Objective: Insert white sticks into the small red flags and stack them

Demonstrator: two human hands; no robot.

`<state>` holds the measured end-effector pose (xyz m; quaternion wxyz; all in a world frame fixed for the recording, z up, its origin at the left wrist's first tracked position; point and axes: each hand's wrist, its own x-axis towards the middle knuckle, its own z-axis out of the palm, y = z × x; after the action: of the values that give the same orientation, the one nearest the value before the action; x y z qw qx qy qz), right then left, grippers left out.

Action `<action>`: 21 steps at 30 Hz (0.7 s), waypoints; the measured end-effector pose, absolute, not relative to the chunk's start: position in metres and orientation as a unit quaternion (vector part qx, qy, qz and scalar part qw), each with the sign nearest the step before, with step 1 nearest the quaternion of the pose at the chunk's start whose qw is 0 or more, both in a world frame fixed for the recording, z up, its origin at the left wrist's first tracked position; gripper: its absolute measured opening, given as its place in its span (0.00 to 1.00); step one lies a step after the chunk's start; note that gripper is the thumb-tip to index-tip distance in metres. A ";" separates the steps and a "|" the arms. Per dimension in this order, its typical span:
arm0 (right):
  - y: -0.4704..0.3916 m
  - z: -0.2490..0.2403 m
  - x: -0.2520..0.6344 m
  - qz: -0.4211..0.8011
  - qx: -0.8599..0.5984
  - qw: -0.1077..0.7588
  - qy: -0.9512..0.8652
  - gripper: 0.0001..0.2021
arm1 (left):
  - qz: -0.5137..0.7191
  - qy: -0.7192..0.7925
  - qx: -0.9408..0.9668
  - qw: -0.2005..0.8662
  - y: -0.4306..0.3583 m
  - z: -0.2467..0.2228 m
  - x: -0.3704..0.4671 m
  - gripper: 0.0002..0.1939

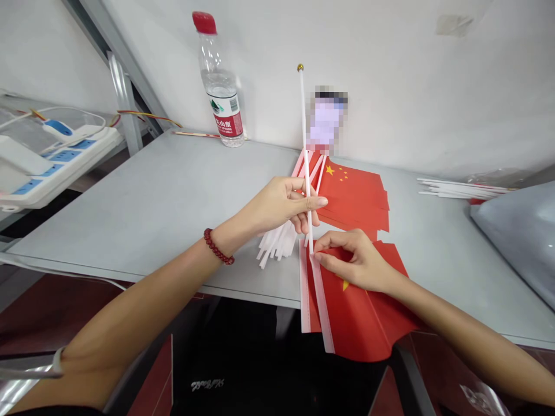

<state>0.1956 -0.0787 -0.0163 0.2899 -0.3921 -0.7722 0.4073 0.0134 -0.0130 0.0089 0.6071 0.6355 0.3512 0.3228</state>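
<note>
White with blue sockets, a power strip [43, 188] lies at far left, beside the smooth grey worktop [108, 196]; a clear, red-capped water bottle [220, 78] stands at the back. Nearer the middle, a sheaf of slim white sticks [277, 242] slants across the worktop toward flat red flags with yellow stars [355, 199], which look already mounted, though I cannot tell for each one. Above the sheaf, my left hand [286, 199] has its grip closed round a slender white gold-tipped pole [303, 115], held nearly upright. Just below, a red flag edged in white [313, 312] lies partly covered, no pole visible in its hem. Over it, my right hand [358, 260] pinches the white-hemmed, yellow-starred red flag [358, 329] by the hem's top, where the pole's foot meets it. Whether the foot has entered, I cannot tell; nearly all the pole stands above the cloth, so this one looks barely begun. At far right, bare thin white rods [455, 188], apparently unused, lie beside a bulky grey bag [524, 225].
</note>
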 end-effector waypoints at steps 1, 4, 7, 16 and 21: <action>-0.079 -0.016 0.196 0.408 -0.393 0.289 -0.772 0.05 | 0.326 0.354 0.632 0.608 -0.013 0.009 0.014 0.14; -0.078 -0.016 0.196 0.406 -0.395 0.293 -0.771 0.05 | 0.333 0.369 0.621 0.606 -0.013 0.008 0.014 0.15; -0.078 -0.017 0.196 0.409 -0.392 0.302 -0.766 0.06 | 0.329 0.374 0.618 0.609 -0.014 0.008 0.014 0.15; -0.077 -0.016 0.196 0.433 -0.382 0.310 -0.755 0.07 | 0.307 0.355 0.620 0.629 -0.012 0.014 0.009 0.14; -0.077 -0.018 0.197 0.445 -0.384 0.316 -0.745 0.07 | 0.301 0.347 0.629 0.628 -0.012 0.015 0.006 0.14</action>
<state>0.1967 -0.0773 -0.0175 0.3157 -0.3838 -0.7450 0.4450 0.0065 -0.0119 0.0147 0.6276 0.6286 0.3471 0.3009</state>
